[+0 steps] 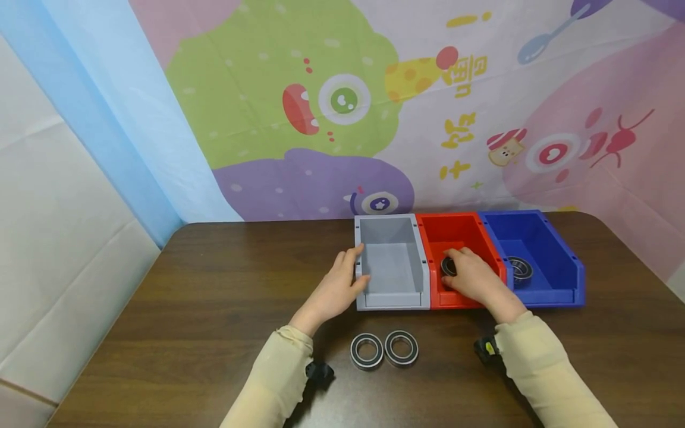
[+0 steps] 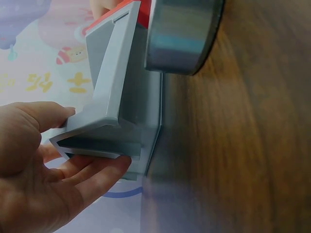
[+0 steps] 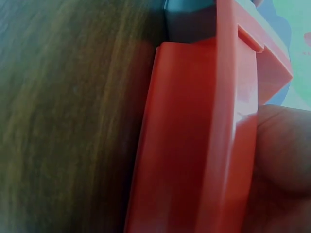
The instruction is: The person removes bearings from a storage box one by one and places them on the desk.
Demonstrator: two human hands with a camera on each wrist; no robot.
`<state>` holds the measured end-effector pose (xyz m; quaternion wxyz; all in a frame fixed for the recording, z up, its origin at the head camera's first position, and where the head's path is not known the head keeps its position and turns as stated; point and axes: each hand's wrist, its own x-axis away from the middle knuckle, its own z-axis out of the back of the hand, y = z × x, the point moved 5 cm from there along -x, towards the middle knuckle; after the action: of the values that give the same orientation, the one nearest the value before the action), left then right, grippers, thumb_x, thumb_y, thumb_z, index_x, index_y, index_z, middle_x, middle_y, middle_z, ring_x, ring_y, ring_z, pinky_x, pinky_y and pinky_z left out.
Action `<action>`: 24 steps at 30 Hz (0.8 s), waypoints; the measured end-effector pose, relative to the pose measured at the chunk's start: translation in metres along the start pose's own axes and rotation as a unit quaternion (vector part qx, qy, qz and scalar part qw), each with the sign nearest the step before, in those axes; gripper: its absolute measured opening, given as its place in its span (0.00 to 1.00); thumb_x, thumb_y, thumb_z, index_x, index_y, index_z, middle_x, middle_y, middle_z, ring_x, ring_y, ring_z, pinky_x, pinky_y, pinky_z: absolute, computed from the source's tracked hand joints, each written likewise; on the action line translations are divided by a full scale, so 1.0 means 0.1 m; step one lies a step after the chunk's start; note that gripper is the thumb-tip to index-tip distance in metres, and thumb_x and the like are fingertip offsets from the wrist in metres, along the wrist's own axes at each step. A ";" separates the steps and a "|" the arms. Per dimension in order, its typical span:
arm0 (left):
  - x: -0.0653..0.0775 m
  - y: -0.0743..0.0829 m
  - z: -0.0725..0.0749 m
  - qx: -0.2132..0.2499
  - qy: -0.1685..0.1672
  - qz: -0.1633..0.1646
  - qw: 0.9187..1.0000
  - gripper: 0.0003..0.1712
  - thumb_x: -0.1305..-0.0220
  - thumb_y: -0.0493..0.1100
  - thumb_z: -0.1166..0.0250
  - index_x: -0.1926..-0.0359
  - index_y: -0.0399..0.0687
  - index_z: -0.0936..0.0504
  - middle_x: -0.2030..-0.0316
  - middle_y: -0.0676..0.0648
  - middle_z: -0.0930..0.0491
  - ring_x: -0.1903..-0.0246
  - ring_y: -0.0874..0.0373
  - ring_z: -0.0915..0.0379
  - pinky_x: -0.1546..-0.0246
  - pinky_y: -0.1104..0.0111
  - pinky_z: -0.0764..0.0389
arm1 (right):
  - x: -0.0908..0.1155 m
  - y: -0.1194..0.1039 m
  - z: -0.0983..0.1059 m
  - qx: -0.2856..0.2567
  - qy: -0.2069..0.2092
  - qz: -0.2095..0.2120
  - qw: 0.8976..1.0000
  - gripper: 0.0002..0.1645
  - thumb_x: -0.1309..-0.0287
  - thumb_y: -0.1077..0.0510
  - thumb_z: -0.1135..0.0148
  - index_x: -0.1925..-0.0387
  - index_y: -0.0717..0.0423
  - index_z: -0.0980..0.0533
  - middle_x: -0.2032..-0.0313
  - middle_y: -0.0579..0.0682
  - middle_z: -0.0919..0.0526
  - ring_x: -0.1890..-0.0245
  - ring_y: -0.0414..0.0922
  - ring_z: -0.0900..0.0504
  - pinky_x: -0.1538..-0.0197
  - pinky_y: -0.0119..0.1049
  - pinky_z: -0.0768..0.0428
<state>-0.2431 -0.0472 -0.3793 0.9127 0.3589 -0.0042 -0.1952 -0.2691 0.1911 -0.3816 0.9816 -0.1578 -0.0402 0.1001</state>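
Observation:
My right hand (image 1: 473, 278) reaches down into the red bin (image 1: 441, 297) and pinches a ball bearing (image 1: 448, 267), whose ring is partly covered by the fingers. In the right wrist view the bin's front wall hides most of that hand, and the bearing is out of sight. My left hand (image 1: 337, 289) grips the side wall of the gray bin (image 1: 393, 302). The left wrist view shows its thumb at the rim and its fingers (image 2: 104, 179) against the outer side.
Two bearings, a left one (image 1: 367, 351) and a right one (image 1: 401, 348), lie flat on the wooden table (image 1: 214, 333) before the bins. Another bearing (image 1: 520, 271) sits in the blue bin (image 1: 556, 297). The three bins stand side by side against a cartoon-printed cloth (image 1: 299, 190).

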 end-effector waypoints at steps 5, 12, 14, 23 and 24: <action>0.01 0.00 0.00 0.001 -0.001 0.000 1.000 0.35 0.35 0.45 0.46 0.31 0.44 0.49 0.44 0.40 0.38 0.54 0.51 0.32 0.51 0.59 0.30 | 0.00 0.00 -0.01 -0.003 0.007 0.002 1.000 0.34 0.51 0.59 0.38 0.43 0.70 0.35 0.53 0.69 0.30 0.55 0.60 0.28 0.49 0.55 0.30; 0.00 0.01 0.00 -0.006 0.007 -0.015 1.000 0.35 0.35 0.44 0.46 0.32 0.41 0.48 0.45 0.39 0.38 0.52 0.50 0.32 0.50 0.58 0.30 | 0.00 0.00 -0.02 -0.001 0.015 0.002 1.000 0.33 0.52 0.60 0.37 0.44 0.71 0.34 0.53 0.69 0.30 0.56 0.60 0.28 0.48 0.54 0.30; 0.00 0.01 0.00 -0.009 0.010 -0.018 1.000 0.35 0.35 0.45 0.46 0.32 0.41 0.48 0.45 0.38 0.37 0.51 0.50 0.32 0.49 0.58 0.30 | 0.00 0.00 -0.02 -0.002 0.016 0.000 1.000 0.33 0.51 0.60 0.37 0.45 0.71 0.34 0.52 0.69 0.30 0.56 0.61 0.28 0.48 0.54 0.30; -0.01 0.01 0.01 -0.010 0.011 -0.018 1.000 0.34 0.35 0.44 0.46 0.32 0.40 0.48 0.45 0.38 0.38 0.50 0.50 0.32 0.48 0.58 0.30 | -0.02 0.00 -0.04 0.000 0.012 -0.014 1.000 0.33 0.50 0.61 0.38 0.43 0.72 0.36 0.50 0.70 0.32 0.54 0.62 0.29 0.48 0.55 0.31; -0.01 0.00 0.00 -0.011 0.011 -0.016 1.000 0.35 0.35 0.45 0.46 0.32 0.41 0.48 0.45 0.38 0.38 0.50 0.50 0.32 0.48 0.59 0.30 | -0.02 0.00 -0.05 0.001 0.011 -0.015 1.000 0.33 0.50 0.61 0.38 0.43 0.72 0.36 0.50 0.71 0.32 0.54 0.62 0.29 0.48 0.55 0.31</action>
<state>-0.2442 -0.0468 -0.3787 0.9133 0.3511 0.0137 -0.2061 -0.2703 0.1894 -0.3861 0.9835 -0.1577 -0.0314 0.0833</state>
